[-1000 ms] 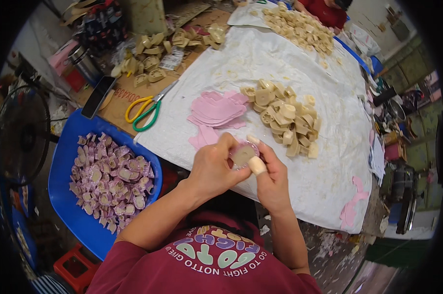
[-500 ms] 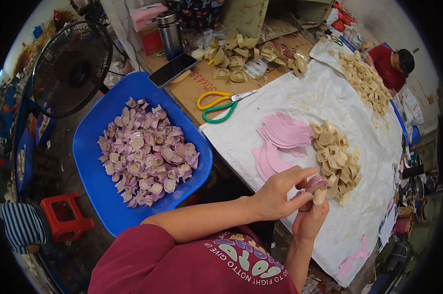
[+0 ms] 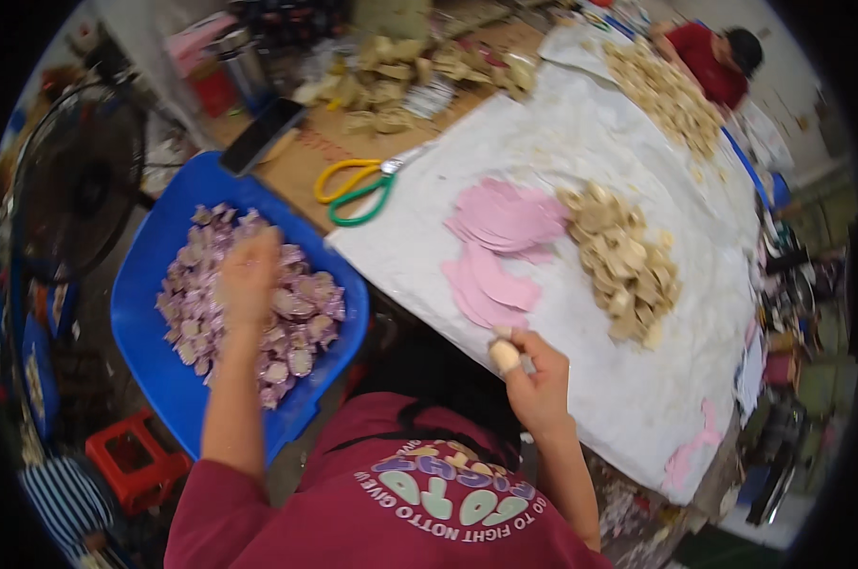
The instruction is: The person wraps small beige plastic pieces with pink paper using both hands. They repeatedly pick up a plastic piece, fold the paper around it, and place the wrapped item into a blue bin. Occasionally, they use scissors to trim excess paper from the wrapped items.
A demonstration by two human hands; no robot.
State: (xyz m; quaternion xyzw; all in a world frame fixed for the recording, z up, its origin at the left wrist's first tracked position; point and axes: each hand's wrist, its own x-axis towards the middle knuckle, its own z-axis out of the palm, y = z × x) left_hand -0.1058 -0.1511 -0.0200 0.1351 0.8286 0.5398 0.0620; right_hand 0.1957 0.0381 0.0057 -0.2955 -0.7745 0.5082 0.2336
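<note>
My left hand [image 3: 249, 275] is smeared by motion over the blue basin [image 3: 130, 313], above a heap of small glittery purple pieces [image 3: 301, 308] that look like covered shoe heels. Its fingers do not show clearly. My right hand [image 3: 537, 377] is closed at the near edge of the table. Its fingertips meet beside the lower edge of the flat pink cut pieces [image 3: 490, 287]. A pale rounded thing [image 3: 505, 356] sits at the thumb, perhaps a finger cover. Beyond lies a pile of bare beige heel-shaped pieces [image 3: 623, 261].
Scissors [image 3: 362, 190] with yellow and green handles lie at the white cloth's [image 3: 419, 228] left edge. A phone [image 3: 263, 136] overlaps the basin's far rim. A fan [image 3: 78, 180] and red stool [image 3: 137, 453] stand left. Another person [image 3: 709, 64] is at the far right.
My left hand has left my right hand and swung left over the basin. The glittery piece between my hands is no longer seen there. My right hand has moved left, and the view has shifted.
</note>
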